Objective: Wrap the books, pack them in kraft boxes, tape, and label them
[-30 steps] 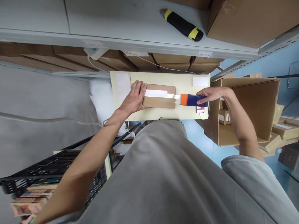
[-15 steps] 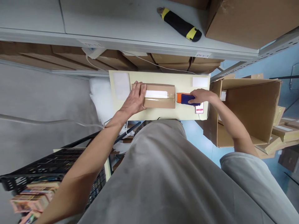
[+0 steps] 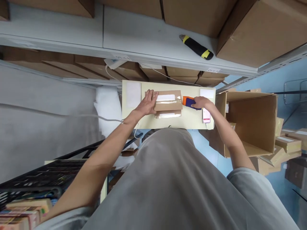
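A brown cardboard box with a white label and clear tape lies across the cream tabletop. My left hand grips its left end, fingers over the top and thumb at the near side. Below the box's near edge shows another taped brown surface with a white strip; whether it belongs to a second box I cannot tell. My right hand is closed around an orange and dark-blue handheld device, whose orange end sits close to the box's right end. A lit phone lies near my right wrist.
White paper sheets lie on the table's left. Behind it stands a metal shelf with boxes and a black-yellow utility knife. A large open carton stands at right, a black crate with books at lower left.
The view has shifted, showing more of the shelf. A taped brown surface now shows under the box's near edge. The device in my right hand has turned slightly, its orange end still near the box.
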`<action>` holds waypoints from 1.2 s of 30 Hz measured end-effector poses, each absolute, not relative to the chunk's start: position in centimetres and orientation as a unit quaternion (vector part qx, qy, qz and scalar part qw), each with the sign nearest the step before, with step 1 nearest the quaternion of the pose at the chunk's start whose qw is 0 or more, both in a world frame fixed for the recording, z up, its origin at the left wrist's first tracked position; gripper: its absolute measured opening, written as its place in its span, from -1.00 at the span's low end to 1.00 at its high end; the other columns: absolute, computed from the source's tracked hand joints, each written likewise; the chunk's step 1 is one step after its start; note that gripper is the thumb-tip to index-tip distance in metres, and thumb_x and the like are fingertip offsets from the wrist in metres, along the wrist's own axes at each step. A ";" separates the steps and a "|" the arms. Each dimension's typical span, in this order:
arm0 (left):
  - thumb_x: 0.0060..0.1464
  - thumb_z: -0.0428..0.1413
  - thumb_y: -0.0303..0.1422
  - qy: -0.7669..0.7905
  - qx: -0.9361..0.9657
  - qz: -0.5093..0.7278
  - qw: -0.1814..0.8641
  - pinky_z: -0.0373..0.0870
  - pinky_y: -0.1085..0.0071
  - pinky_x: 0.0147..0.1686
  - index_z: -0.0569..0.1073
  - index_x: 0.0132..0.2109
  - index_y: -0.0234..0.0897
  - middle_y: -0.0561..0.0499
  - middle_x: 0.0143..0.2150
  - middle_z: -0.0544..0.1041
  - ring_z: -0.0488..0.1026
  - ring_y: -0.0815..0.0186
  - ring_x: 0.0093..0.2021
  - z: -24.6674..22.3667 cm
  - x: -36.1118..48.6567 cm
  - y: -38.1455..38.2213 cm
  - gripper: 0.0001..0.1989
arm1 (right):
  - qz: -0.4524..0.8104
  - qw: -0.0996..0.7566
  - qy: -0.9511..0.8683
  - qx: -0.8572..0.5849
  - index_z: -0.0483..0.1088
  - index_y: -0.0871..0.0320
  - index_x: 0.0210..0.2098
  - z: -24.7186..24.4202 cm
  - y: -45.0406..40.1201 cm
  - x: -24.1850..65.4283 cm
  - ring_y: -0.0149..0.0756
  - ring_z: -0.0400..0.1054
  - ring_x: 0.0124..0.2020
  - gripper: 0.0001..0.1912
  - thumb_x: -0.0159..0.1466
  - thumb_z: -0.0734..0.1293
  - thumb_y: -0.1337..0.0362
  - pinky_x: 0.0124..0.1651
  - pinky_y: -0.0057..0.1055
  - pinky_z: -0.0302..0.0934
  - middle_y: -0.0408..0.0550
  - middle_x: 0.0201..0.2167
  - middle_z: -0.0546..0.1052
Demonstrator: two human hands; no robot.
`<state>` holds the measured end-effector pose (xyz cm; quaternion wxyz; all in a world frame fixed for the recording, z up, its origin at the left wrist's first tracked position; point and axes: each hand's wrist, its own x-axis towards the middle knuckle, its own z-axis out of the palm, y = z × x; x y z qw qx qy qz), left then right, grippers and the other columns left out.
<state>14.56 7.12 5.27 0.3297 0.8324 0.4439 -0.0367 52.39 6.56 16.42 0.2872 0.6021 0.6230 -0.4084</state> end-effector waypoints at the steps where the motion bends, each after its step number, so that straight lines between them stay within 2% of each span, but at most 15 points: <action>1: -0.19 0.61 0.01 0.444 0.830 -0.041 0.334 -0.14 -0.53 0.61 -0.13 0.71 -0.60 -0.79 0.70 -0.18 -0.31 -0.66 0.72 5.1 14.6 7.4 0.61 | -0.417 0.297 0.616 0.599 0.67 0.18 -0.06 16.7 7.6 52.6 0.09 0.67 -0.14 -0.68 0.40 0.50 0.05 -0.11 -0.16 0.45 0.21 -0.19 0.79; 4: -0.19 0.60 0.07 0.445 0.825 -0.056 0.344 -0.15 -0.56 0.59 -0.18 0.72 -0.60 -0.81 0.70 -0.26 -0.38 -0.67 0.72 4.7 14.9 7.9 0.66 | -0.433 0.326 0.593 0.596 0.71 0.15 -0.15 17.5 9.9 52.5 0.04 0.67 -0.22 -0.71 0.34 0.57 0.05 -0.12 -0.19 0.48 0.11 -0.36 0.76; 6: -0.19 0.60 0.09 0.443 0.826 -0.056 0.345 -0.18 -0.57 0.59 -0.19 0.72 -0.61 -0.81 0.71 -0.29 -0.42 -0.67 0.72 4.4 15.1 8.0 0.67 | -0.409 0.347 0.586 0.606 0.73 0.18 -0.13 17.4 10.4 51.2 0.10 0.68 -0.19 -0.70 0.31 0.59 0.08 -0.06 -0.13 0.52 0.14 -0.38 0.75; 9: -0.19 0.61 0.09 0.441 0.827 -0.043 0.347 -0.19 -0.55 0.59 -0.19 0.72 -0.59 -0.79 0.71 -0.32 -0.45 -0.64 0.73 3.9 15.2 7.9 0.68 | -0.300 0.341 0.592 0.666 0.70 0.36 0.04 16.5 9.4 48.0 0.32 0.66 0.09 -0.52 0.23 0.63 0.17 0.13 0.03 0.50 0.44 -0.18 0.76; 11: -0.20 0.62 0.06 0.442 0.826 -0.034 0.347 -0.19 -0.52 0.60 -0.18 0.73 -0.56 -0.77 0.72 -0.32 -0.44 -0.61 0.73 3.5 15.1 7.8 0.67 | -0.260 0.330 0.588 0.691 0.63 0.45 0.17 16.0 8.2 46.2 0.38 0.59 0.25 -0.41 0.24 0.62 0.21 0.20 0.11 0.47 0.60 0.00 0.72; 13: -0.21 0.63 0.03 0.444 0.829 -0.027 0.338 -0.22 -0.51 0.61 -0.16 0.73 -0.55 -0.76 0.72 -0.32 -0.42 -0.58 0.74 3.5 15.1 7.5 0.66 | -0.255 0.335 0.582 0.696 0.60 0.37 0.23 16.4 7.2 45.3 0.33 0.60 0.23 -0.45 0.31 0.56 0.23 0.18 0.11 0.49 0.57 0.08 0.71; 16: -0.22 0.64 -0.02 0.445 0.836 -0.022 0.320 -0.32 -0.52 0.61 -0.11 0.72 -0.56 -0.78 0.71 -0.29 -0.40 -0.56 0.74 4.6 15.1 7.2 0.63 | -0.234 0.330 0.582 0.705 0.59 0.22 0.22 19.2 6.6 44.9 0.23 0.65 0.16 -0.63 0.48 0.39 0.23 0.13 0.00 0.51 0.49 0.13 0.71; 18: -0.18 0.63 0.01 0.446 0.838 0.005 0.315 -0.36 -0.56 0.59 -0.14 0.73 -0.53 -0.78 0.71 -0.30 -0.40 -0.57 0.74 6.6 15.5 7.3 0.63 | -0.206 0.267 0.606 0.721 0.56 0.22 0.22 22.2 6.6 44.6 0.26 0.64 0.18 -0.60 0.59 0.25 0.14 0.14 -0.03 0.49 0.51 0.15 0.70; 21: -0.05 0.58 0.11 0.435 0.847 0.135 0.276 -0.41 -0.54 0.60 -0.25 0.75 -0.46 -0.72 0.72 -0.43 -0.54 -0.50 0.73 11.1 16.8 8.4 0.61 | -0.167 0.098 0.665 0.721 0.42 0.24 0.32 26.5 7.7 43.0 0.36 0.62 0.17 -0.42 0.63 0.12 -0.07 0.16 -0.01 0.45 0.47 0.13 0.70; 25: 0.11 0.49 0.15 0.408 0.844 0.287 0.198 -0.43 -0.40 0.67 -0.37 0.76 -0.25 -0.49 0.77 -0.47 -0.61 -0.31 0.75 17.3 19.5 11.6 0.53 | -0.130 -0.051 0.745 0.652 0.24 0.24 0.41 28.3 12.6 39.8 0.32 0.59 0.16 -0.42 0.64 0.07 -0.04 0.21 0.04 0.45 0.42 0.16 0.67; 27: 0.13 0.47 0.18 0.405 0.838 0.313 0.187 -0.43 -0.38 0.67 -0.40 0.76 -0.21 -0.46 0.78 -0.43 -0.57 -0.27 0.76 19.0 20.6 13.3 0.51 | -0.110 -0.094 0.782 0.607 0.23 0.27 0.39 27.5 16.3 38.6 0.30 0.59 0.14 -0.45 0.64 0.06 0.02 0.24 0.12 0.45 0.42 0.10 0.68; 30: 0.12 0.45 0.24 0.413 0.831 0.315 0.198 -0.42 -0.39 0.67 -0.39 0.75 -0.30 -0.55 0.77 -0.35 -0.51 -0.32 0.76 19.5 21.4 14.7 0.54 | -0.081 -0.099 0.820 0.557 0.30 0.31 0.32 25.5 21.5 37.6 0.29 0.57 0.17 -0.52 0.60 0.11 0.11 0.32 0.21 0.42 0.44 0.11 0.67; 33: 0.14 0.40 0.29 0.434 0.819 0.305 0.221 -0.40 -0.37 0.68 -0.30 0.75 -0.38 -0.57 0.77 -0.31 -0.48 -0.35 0.77 18.5 21.0 14.4 0.50 | -0.065 -0.078 0.822 0.560 0.37 0.37 0.29 24.3 24.8 37.5 0.31 0.54 0.22 -0.52 0.54 0.18 0.18 0.38 0.29 0.37 0.49 0.15 0.65; 36: 0.25 0.31 0.28 0.480 0.781 0.299 0.266 -0.30 -0.31 0.70 -0.14 0.74 -0.43 -0.53 0.77 -0.22 -0.39 -0.33 0.78 16.0 19.3 12.8 0.33 | -0.040 -0.137 0.815 0.562 0.39 0.34 0.33 24.0 25.3 38.4 0.32 0.45 0.33 -0.48 0.55 0.20 0.13 0.45 0.39 0.30 0.48 0.25 0.60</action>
